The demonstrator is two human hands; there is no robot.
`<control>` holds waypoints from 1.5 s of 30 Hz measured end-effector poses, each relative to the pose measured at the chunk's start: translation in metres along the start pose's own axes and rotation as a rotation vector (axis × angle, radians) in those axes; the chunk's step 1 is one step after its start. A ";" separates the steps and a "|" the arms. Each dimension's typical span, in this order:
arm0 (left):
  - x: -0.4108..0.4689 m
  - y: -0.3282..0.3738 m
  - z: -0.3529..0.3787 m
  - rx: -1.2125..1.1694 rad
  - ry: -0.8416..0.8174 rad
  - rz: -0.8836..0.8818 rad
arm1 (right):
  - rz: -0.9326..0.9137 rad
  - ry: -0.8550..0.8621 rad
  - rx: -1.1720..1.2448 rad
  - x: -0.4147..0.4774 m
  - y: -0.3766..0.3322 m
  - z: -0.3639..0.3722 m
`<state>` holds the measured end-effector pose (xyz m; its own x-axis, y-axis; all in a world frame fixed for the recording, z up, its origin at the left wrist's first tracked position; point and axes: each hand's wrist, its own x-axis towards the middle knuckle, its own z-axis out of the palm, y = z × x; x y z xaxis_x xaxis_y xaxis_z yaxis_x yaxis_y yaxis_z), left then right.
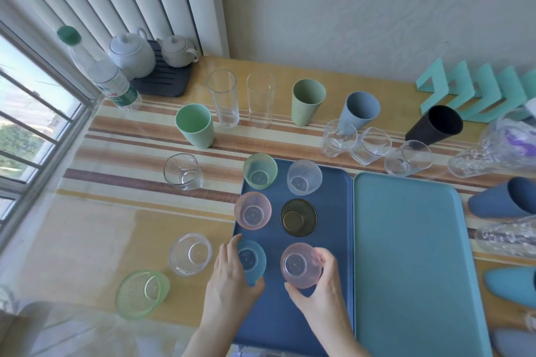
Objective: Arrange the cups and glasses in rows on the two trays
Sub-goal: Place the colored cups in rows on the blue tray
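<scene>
A dark blue tray (pixel 333 240) lies in front of me with a teal tray (pixel 412 255) to its right, bare. Two columns of small cups stand on the blue tray: a green one (pixel 259 171), a clear one (pixel 304 177), a pink one (pixel 253 211) and a dark olive one (pixel 298 217). My left hand (pixel 232 278) grips a small blue cup (pixel 251 259) at the tray's left edge. My right hand (pixel 319 290) grips a pink cup (pixel 300 265) beside it.
Left of the blue tray stand a clear cup (pixel 190 253), a light green cup (pixel 142 294) and a clear tumbler (pixel 181 171). Tall glasses, ribbed cups and clear tumblers line the back. Teapots (pixel 132 52) and a water bottle (pixel 101 69) stand by the window. More cups lie at the right.
</scene>
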<state>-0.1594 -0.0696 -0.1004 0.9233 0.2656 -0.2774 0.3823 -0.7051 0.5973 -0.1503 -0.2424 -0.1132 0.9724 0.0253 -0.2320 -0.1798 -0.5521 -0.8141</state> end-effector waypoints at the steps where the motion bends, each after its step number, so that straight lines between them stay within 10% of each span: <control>1: 0.001 0.000 0.000 -0.011 0.003 -0.004 | 0.002 -0.003 -0.003 -0.001 0.001 0.001; 27: 0.008 -0.009 -0.003 -0.042 0.012 0.119 | 0.021 -0.062 -0.036 -0.002 0.001 0.007; 45: -0.017 -0.038 -0.091 -0.054 0.388 0.052 | -0.347 -0.052 -0.214 0.002 -0.059 -0.003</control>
<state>-0.1863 0.0127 -0.0501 0.8827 0.4668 0.0533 0.3265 -0.6911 0.6448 -0.1378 -0.2123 -0.0644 0.9602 0.2792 0.0057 0.1975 -0.6644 -0.7209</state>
